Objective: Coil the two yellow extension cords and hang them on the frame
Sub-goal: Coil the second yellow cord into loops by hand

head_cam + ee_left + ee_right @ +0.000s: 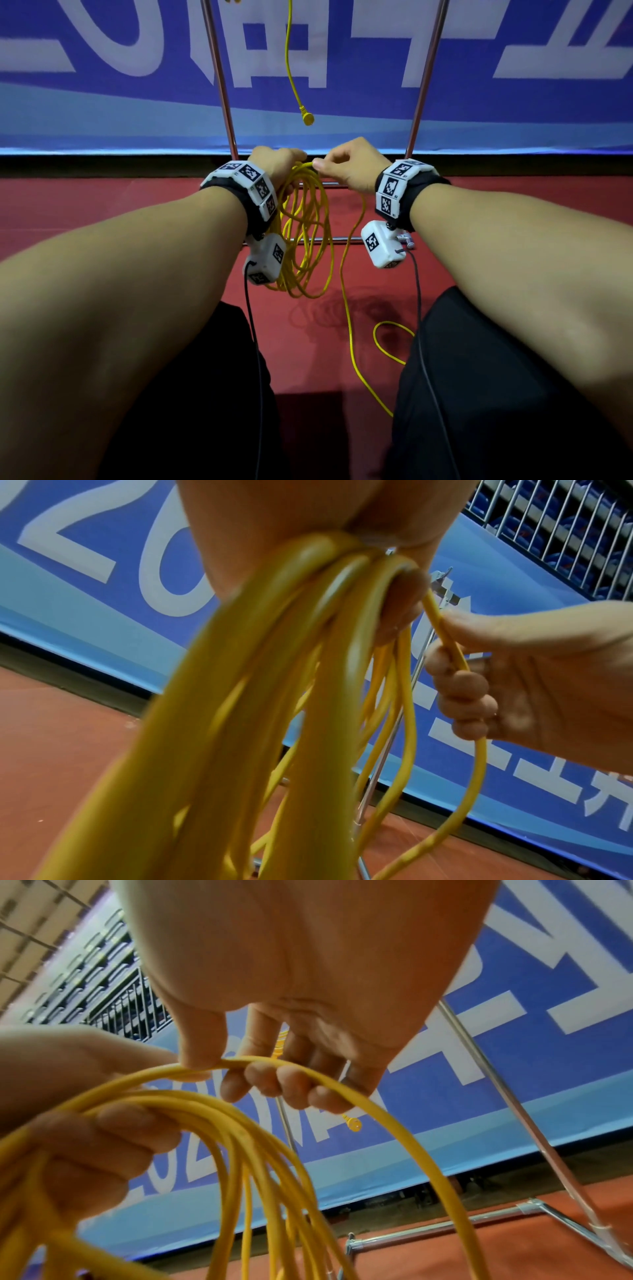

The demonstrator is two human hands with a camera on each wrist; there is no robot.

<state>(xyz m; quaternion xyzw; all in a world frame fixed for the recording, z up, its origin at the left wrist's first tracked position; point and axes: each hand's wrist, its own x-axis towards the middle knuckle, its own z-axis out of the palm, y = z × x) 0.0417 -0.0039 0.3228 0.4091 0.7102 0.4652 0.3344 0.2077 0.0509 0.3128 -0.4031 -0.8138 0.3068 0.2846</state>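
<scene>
My left hand (279, 164) grips the top of a coil of yellow extension cord (305, 233) whose several loops hang down in front of the frame. The same coil (274, 696) fills the left wrist view. Close beside it, my right hand (342, 164) pinches one strand of this cord (308, 1074) between thumb and curled fingers. The loose tail (349, 329) runs down to the red floor between my legs. A second yellow cord (291, 68) hangs from the top of the metal frame (219, 75), its plug (307, 118) dangling just above my hands.
The frame's two slanted chrome uprights (424, 75) and low crossbars (445, 1226) stand on the red floor (120, 212). A blue banner with white lettering (102, 51) runs behind. My dark trouser legs (479, 394) fill the bottom of the head view.
</scene>
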